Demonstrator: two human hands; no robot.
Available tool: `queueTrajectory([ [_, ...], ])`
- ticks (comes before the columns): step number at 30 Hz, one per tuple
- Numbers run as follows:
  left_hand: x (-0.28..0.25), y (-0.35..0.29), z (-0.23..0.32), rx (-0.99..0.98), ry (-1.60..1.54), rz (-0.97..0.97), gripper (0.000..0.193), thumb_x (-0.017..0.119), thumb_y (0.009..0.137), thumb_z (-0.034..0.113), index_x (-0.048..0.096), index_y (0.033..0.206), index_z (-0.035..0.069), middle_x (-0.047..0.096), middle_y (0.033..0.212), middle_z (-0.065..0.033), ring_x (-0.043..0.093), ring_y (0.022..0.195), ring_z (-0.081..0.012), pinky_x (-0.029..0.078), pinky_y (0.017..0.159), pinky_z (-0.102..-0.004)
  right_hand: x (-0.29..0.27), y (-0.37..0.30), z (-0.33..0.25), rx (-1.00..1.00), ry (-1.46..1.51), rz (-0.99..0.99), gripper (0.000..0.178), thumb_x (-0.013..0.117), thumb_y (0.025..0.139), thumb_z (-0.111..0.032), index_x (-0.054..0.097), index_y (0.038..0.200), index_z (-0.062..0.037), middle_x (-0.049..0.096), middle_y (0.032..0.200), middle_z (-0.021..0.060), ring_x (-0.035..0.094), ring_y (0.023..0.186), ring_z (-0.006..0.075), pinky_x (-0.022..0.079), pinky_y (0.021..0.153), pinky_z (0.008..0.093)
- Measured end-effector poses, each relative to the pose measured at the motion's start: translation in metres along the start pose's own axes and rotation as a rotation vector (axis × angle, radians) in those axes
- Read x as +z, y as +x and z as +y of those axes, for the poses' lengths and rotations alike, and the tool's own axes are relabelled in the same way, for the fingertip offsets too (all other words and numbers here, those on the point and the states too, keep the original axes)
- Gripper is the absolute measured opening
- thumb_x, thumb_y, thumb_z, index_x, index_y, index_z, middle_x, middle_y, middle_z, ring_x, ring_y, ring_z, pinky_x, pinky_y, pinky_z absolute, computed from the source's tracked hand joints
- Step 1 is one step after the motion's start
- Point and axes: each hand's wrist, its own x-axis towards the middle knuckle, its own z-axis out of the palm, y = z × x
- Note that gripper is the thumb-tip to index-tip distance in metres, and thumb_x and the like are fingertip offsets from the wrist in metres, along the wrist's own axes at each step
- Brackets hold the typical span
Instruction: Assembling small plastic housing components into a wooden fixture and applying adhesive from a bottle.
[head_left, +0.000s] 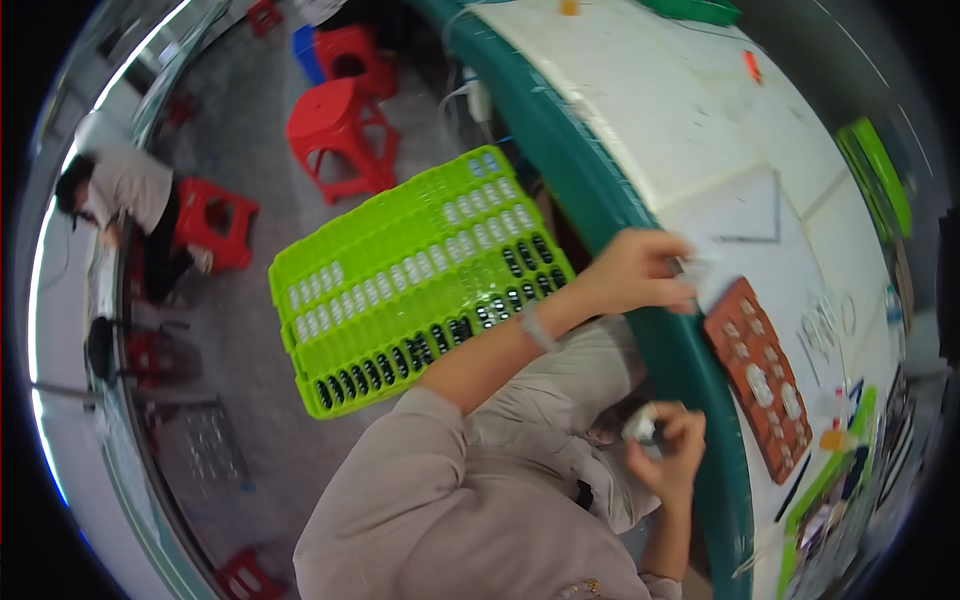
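My left hand (640, 272), a band on its wrist, is raised at the table's edge. Its fingers pinch a small whitish, see-through piece (697, 268), blurred by motion. Lower down, close to my lap, my right hand (675, 445) is closed on a small rounded white piece (640, 426) with a dark spot. On the table beside the hands lies a reddish-brown pad (745, 345) carrying several small white pieces (760, 385). A bright green tray (390, 225) stands on my left, with rows of white and glossy black oval pieces (345, 385).
The white table (650, 110) has a padded green edge (580, 165). Thin clear bits (820, 325), a black pen-like stick (793, 490) and another green tray (875, 175) are on it. Red stools (340, 130) stand on the floor; another person (130, 190) sits far left.
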Motion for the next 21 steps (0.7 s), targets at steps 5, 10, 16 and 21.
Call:
queueTrajectory([
  [5,-0.121,-0.231,0.007,-0.283,0.106,0.819,0.023,0.057,0.079,0.007,0.057,0.099,-0.004,0.062,0.086,-0.0089,0.06,0.074,-0.0158,0.049,0.071,-0.0283,0.154,0.122,0.068,0.257,0.032,-0.164,0.033,0.068,0.071,-0.002,0.038,0.084,-0.0063,0.052,0.078,0.0018,0.051,0.068,0.0078,0.043,0.063,0.0227],
  [10,-0.152,-0.373,0.041,-0.312,0.093,1.383,0.026,0.055,0.08,0.001,0.056,0.106,-0.003,0.061,0.086,-0.0071,0.061,0.076,-0.0141,0.051,0.068,-0.0256,0.305,0.218,0.084,0.194,-0.119,-0.261,0.035,0.069,0.063,-0.016,0.043,0.085,-0.0048,0.056,0.068,0.0115,0.058,0.065,0.0315,0.045,0.064,0.0405],
  [16,-0.175,-0.411,0.053,-0.29,0.084,1.686,0.024,0.06,0.079,0.002,0.06,0.102,-0.003,0.063,0.084,-0.0059,0.06,0.069,-0.0116,0.05,0.064,-0.0229,0.39,0.24,0.101,0.15,-0.38,-0.315,0.037,0.067,0.064,-0.015,0.044,0.09,-0.0033,0.06,0.074,0.0175,0.06,0.071,0.0377,0.046,0.066,0.0454],
  [21,-0.22,-0.383,0.038,-0.414,0.78,1.613,0.027,0.068,0.077,0.011,0.061,0.1,-0.001,0.063,0.077,-0.0037,0.056,0.065,-0.009,0.045,0.06,-0.0222,0.404,0.235,0.109,0.131,-0.591,-0.391,0.037,0.068,0.067,-0.015,0.045,0.093,-0.0035,0.062,0.08,0.0194,0.06,0.073,0.0386,0.047,0.066,0.0462],
])
